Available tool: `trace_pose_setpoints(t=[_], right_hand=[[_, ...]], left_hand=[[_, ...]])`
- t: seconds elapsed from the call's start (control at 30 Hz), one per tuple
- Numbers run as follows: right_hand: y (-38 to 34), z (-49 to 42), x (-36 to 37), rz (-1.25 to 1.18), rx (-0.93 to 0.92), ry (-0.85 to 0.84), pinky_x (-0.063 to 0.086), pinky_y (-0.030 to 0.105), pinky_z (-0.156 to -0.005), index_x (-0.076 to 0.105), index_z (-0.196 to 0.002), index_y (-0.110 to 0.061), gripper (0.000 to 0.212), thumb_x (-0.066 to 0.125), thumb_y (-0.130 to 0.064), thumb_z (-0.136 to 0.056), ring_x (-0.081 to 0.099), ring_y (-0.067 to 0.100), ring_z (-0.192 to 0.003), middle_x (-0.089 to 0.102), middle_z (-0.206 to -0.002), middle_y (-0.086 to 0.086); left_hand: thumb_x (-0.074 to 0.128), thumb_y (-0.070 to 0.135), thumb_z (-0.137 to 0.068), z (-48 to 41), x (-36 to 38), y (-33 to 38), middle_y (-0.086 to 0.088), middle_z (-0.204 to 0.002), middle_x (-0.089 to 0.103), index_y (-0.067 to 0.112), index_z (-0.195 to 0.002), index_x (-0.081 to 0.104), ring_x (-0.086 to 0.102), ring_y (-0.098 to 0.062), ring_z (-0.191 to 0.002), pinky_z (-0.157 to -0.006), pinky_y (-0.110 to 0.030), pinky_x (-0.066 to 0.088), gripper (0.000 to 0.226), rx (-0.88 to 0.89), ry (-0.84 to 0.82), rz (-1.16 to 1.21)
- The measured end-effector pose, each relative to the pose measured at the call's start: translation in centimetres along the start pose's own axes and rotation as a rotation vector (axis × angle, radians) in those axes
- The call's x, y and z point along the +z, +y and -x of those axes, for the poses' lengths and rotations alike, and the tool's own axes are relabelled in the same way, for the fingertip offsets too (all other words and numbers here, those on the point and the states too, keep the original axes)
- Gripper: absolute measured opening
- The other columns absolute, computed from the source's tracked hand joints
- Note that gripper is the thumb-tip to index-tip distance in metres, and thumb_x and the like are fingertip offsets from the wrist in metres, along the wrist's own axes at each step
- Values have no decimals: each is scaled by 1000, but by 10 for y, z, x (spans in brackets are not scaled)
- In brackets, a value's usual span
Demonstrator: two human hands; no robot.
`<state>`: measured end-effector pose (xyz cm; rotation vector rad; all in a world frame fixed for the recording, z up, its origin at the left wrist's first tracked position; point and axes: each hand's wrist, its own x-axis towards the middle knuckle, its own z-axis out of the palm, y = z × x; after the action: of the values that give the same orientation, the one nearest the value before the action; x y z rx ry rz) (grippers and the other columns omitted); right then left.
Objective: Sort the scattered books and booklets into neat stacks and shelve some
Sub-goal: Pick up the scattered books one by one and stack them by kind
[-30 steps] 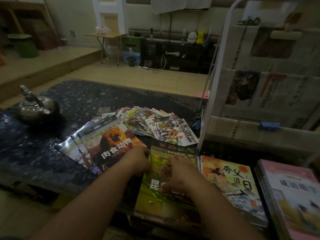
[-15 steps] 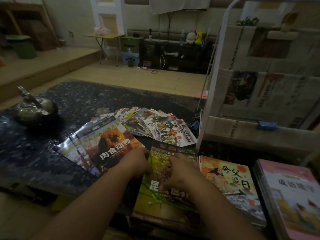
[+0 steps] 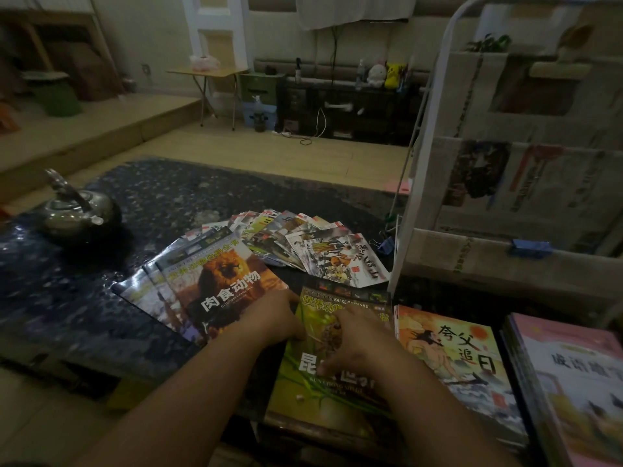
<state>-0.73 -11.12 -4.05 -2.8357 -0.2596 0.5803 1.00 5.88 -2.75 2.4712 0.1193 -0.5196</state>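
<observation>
The green book [image 3: 323,396] lies at the near edge of the dark speckled desk [image 3: 168,203]; the left hand [image 3: 273,318] curls its fingers over the book's left edge; the right hand [image 3: 360,342] rests on the cover with fingers bent, and whether it pinches a page I cannot tell; just left, the lion book [image 3: 219,281] tops a slanted fan of larger books and touches the left hand; beyond, a fan of small booklets [image 3: 303,241] spreads toward the white rack [image 3: 428,129]; bare desk top shows between these and the kettle [image 3: 76,207] at far left; the orange book [image 3: 465,358] lies just right of the green one; next comes a pink stack [image 3: 580,382], cut off by the frame; the rack's shelves are lined with newspaper, pinned by a blue clip [image 3: 531,247]; what they hold is too dim to make out.
</observation>
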Motion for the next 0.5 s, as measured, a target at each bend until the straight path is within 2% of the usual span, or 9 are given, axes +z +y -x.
trace_pose_setpoints(t=[0.13,0.23,0.3,0.37,0.5], right_hand=[[0,0,-1,-23,3,6,20,47,-119,26,-152,-23,110,78,-63,-64,14,25,-148,17,-161,1],[-1,1,-1,-80,-2,65,26,45,-117,25,-152,-22,106,75,-65,-68,22,24,-145,24,-159,1],[-2,1,-1,-99,-9,101,31,45,-114,28,-150,-23,101,72,-67,-70,28,24,-143,29,-156,0],[-3,0,-1,-114,-14,125,33,44,-112,30,-149,-24,97,70,-67,-71,32,23,-141,32,-155,-1],[-9,-1,-2,-162,-29,149,32,43,-113,28,-150,-28,94,69,-65,-74,33,22,-140,33,-154,-3]], left_hand=[[74,39,-81,-10,-4,-11,-3,-125,60,21,-132,54,59,-19,-105,-86,-33,50,58,-14,53,9],[72,45,-81,-18,-14,-29,-4,-126,59,26,-131,54,58,-25,-111,-87,-36,49,57,-3,303,-304],[69,46,-81,-23,-18,-42,-7,-122,58,25,-130,53,56,-28,-111,-90,-40,50,55,0,410,-463],[70,48,-79,-27,-19,-54,-7,-124,55,24,-132,48,53,-27,-115,-93,-42,49,62,-12,428,-464],[75,47,-76,-29,-12,-67,-6,-140,47,24,-143,36,48,-26,-125,-99,-40,45,80,11,454,-401]])
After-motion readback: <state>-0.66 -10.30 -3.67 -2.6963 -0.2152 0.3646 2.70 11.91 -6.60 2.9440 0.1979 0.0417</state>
